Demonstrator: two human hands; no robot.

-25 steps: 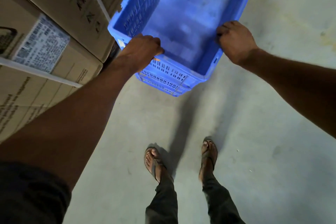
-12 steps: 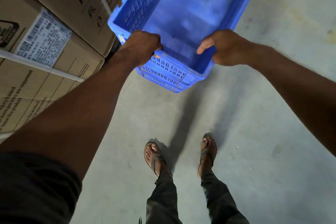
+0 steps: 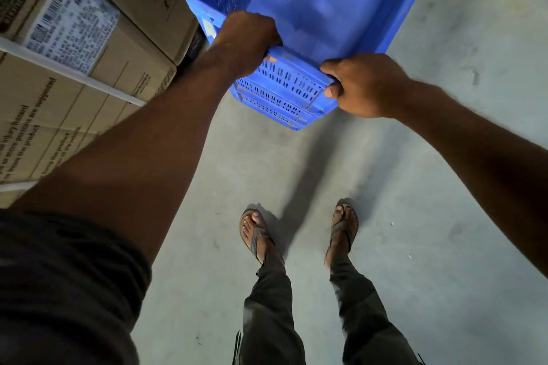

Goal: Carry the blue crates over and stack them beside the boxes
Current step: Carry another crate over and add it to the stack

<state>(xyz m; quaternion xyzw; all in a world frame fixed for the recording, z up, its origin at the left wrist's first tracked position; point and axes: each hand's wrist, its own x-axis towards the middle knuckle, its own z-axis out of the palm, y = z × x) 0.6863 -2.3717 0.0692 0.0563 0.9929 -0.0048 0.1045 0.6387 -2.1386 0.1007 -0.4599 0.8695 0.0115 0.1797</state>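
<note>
On my feed from the head camera, both hands grasp the near end of a blue slotted plastic crate [image 3: 326, 9]. The left hand [image 3: 246, 38] is clenched over the rim near its left corner, knuckles up and fingers curled into the crate. The right hand [image 3: 364, 86] wraps the right corner, its thumb pressed against the slotted outer wall. The crate sits on top of a stack, and the end walls of the lower blue crates [image 3: 272, 104] show directly beneath it. I cannot tell whether it is fully seated on them.

The stack stands on a grey concrete floor [image 3: 444, 187], just beside tall brown cardboard boxes [image 3: 142, 74] on the left. A white printed barcode label [image 3: 71, 21] is stuck to one of the boxes, which are bound with pale straps.

Lower in the frame, the person's feet in brown strap sandals [image 3: 255, 234] are planted apart on the floor, below dark trousers. They are a short way back from the stack.
</note>
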